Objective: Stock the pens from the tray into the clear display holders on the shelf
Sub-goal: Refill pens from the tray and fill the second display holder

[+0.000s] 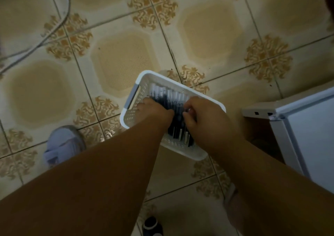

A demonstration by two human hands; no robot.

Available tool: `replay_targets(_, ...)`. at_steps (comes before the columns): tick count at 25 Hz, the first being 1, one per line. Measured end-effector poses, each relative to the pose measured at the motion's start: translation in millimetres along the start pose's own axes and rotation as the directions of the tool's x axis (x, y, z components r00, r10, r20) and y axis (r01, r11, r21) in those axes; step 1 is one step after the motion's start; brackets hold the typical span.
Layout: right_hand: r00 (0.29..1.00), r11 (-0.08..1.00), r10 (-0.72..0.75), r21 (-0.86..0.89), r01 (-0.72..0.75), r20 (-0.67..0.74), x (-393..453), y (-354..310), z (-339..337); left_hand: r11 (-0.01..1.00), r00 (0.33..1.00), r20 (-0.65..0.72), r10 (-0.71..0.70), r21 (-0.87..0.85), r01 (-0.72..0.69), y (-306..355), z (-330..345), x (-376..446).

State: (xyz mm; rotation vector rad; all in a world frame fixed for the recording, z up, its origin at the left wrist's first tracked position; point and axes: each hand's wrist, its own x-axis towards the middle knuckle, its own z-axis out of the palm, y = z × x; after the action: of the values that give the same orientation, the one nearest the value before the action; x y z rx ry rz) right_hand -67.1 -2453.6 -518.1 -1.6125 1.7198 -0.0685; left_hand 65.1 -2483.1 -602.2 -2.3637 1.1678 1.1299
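Observation:
A white perforated tray point(144, 80) with a grey handle sits on the tiled floor below me. Several dark pens with white ends point(168, 96) lie side by side in it. My left hand point(153, 111) reaches into the tray from the left, its fingers down among the pens; whether they grip any is hidden. My right hand point(204, 116) is over the tray's right side, its fingers curled and pinching pens near the middle. No clear display holders are in view.
A white cabinet or shelf unit point(298, 120) stands at the right with its corner close to the tray. A grey slipper point(63, 143) is at the lower left, a dark object point(152, 225) at the bottom. A cable point(59, 26) curves across the upper left floor.

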Motion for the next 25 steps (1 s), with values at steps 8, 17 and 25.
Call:
replay_targets(8,0.998,0.994,0.043,0.098,-0.037,-0.056,10,6,13,0.944,0.991,-0.096,0.096,-0.306,-0.122,-9,-17,-6)
replay_targets(17,0.998,0.998,-0.004,-0.055,0.007,0.060,38,-15,60,0.815,0.991,-0.113,0.069,-0.567,-0.121,-52,-72,-55)
replay_targets(25,0.977,0.948,0.150,-0.303,-0.098,0.152,89,-54,100,0.772,0.992,-0.067,0.109,-0.623,-0.127,-72,-77,-50)
